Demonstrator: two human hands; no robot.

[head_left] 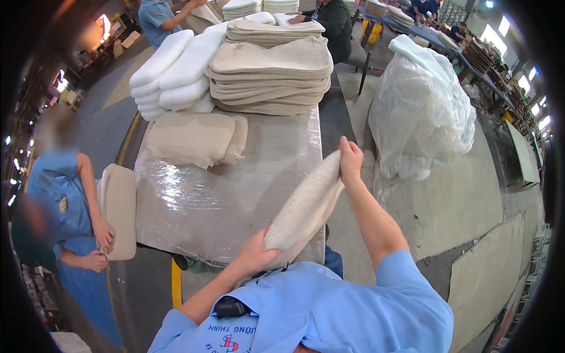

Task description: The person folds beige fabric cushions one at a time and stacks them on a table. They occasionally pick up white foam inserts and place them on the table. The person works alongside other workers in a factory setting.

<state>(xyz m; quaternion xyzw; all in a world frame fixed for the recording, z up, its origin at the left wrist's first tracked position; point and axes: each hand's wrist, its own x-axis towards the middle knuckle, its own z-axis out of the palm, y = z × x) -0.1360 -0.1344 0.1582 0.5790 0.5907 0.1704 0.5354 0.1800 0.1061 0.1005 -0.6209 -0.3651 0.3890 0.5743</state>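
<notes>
The beige fabric pad (306,206) slants before me, over the right near part of the desk (235,206). My left hand (254,254) has its fingers closed on the lower end; my right hand (351,159) grips the upper. Farther back lie smaller beige pieces (191,135), then white cushions (176,70) beside a beige stack (268,79). Right of the desk bulges a clear plastic bag (421,112).

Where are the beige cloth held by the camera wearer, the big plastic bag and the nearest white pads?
Beige cloth (303,204): head view, broad side's middle.
Plastic bag (421,112): head view, its front.
White pads (183,69): head view, an upper pad's top.
</notes>
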